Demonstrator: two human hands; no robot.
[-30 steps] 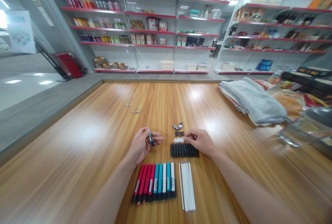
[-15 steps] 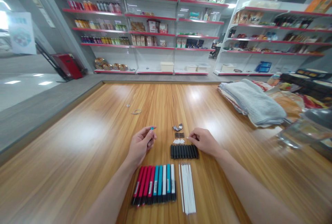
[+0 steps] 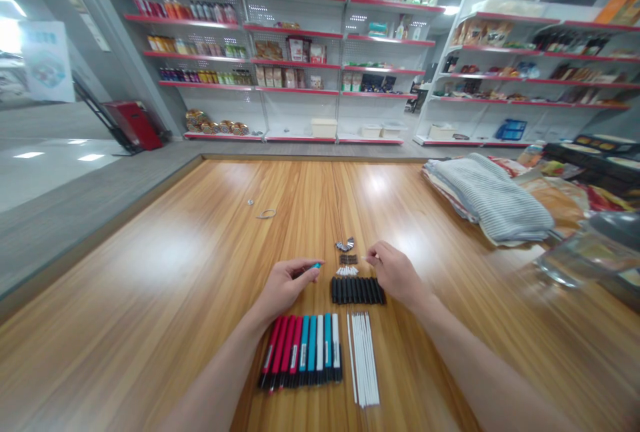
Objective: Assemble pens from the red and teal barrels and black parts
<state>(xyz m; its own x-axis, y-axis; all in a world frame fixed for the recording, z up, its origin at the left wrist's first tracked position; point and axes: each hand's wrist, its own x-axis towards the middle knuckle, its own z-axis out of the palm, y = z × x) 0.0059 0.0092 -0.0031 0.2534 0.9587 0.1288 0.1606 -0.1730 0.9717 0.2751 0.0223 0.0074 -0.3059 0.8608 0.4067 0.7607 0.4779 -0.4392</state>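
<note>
— What's the left hand (image 3: 287, 283) doing?
— Its fingers are closed on a blue pen part (image 3: 315, 265), just above the table (image 3: 200, 252), left of the row of short black pen parts (image 3: 357, 290).
— And the right hand (image 3: 395, 272)?
— It's pinching a tiny white piece (image 3: 369, 258), just right of the small dark parts (image 3: 349, 259).

Left hand (image 3: 286, 285): shifted toward the tabletop's right edge. Its teal part (image 3: 315, 265), upright half a second ago, now lies level with the tip pointing right.
Right hand (image 3: 397, 273): fingertips were at the white tips a second ago, now raised slightly toward the far edge, pinching a white piece (image 3: 367, 258).
</note>
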